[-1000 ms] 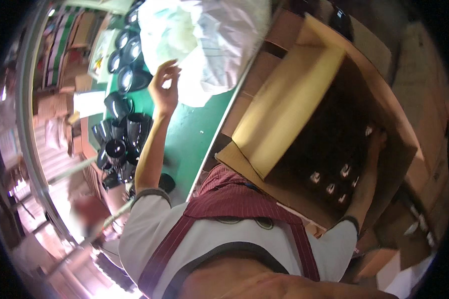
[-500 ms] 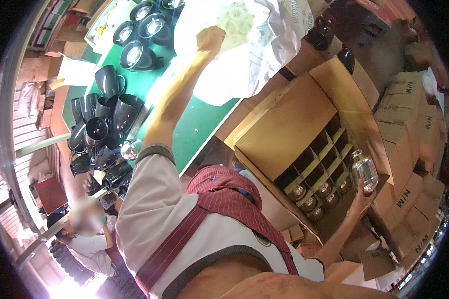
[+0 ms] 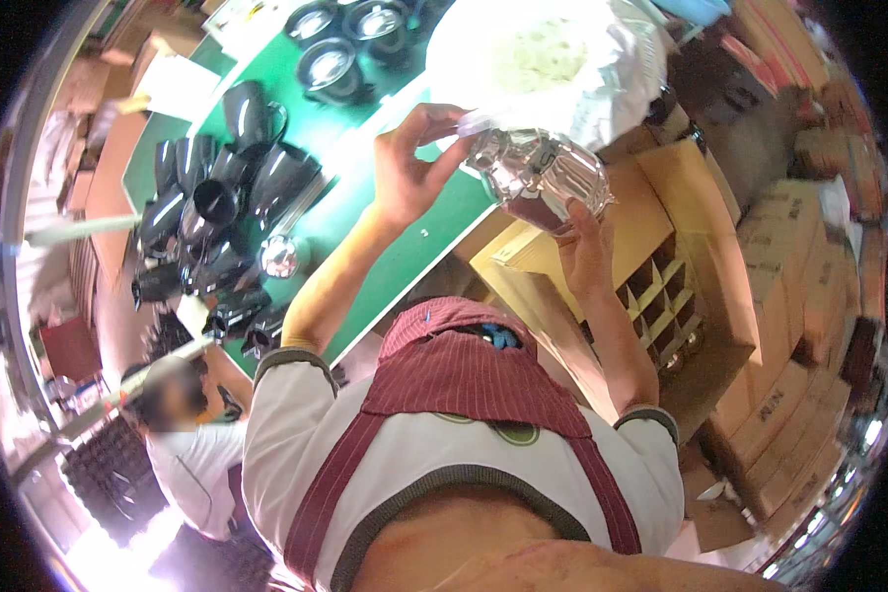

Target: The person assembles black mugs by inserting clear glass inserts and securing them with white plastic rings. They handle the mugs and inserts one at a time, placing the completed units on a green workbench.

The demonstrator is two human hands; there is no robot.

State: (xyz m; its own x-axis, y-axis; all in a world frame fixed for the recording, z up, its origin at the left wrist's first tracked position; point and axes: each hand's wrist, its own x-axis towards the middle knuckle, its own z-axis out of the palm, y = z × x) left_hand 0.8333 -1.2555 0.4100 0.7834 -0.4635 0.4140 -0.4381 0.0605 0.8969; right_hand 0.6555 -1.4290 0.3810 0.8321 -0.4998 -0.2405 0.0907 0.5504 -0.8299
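Observation:
My right hand [image 3: 590, 247] grips the base of a shiny silvered glass flask liner [image 3: 548, 178], which is tilted with its neck to the left. At that neck, the thumb and fingers of my left hand [image 3: 414, 168] close on a small whitish translucent piece [image 3: 476, 123]; its exact shape is blurred. Just beyond the liner lies an open white bag [image 3: 622, 94], holding many pale round pieces [image 3: 543, 54]. To the right, below the bag, stands an open carton [image 3: 725, 335] with cardboard dividers and some silvery liners down in its cells.
On the green table [image 3: 365, 276] stand black cups with shiny rims [image 3: 328, 69] and a pile of black jug-like bodies [image 3: 217, 202]. One silvery round end [image 3: 279, 257] sits beside the pile. Stacked cartons [image 3: 789, 345] line the right. A person [image 3: 192, 464] is at lower left.
My left hand has come out of the white bag with a small whitish piece. My right hand has raised the flask liner from beside the carton to meet it over the table's edge.

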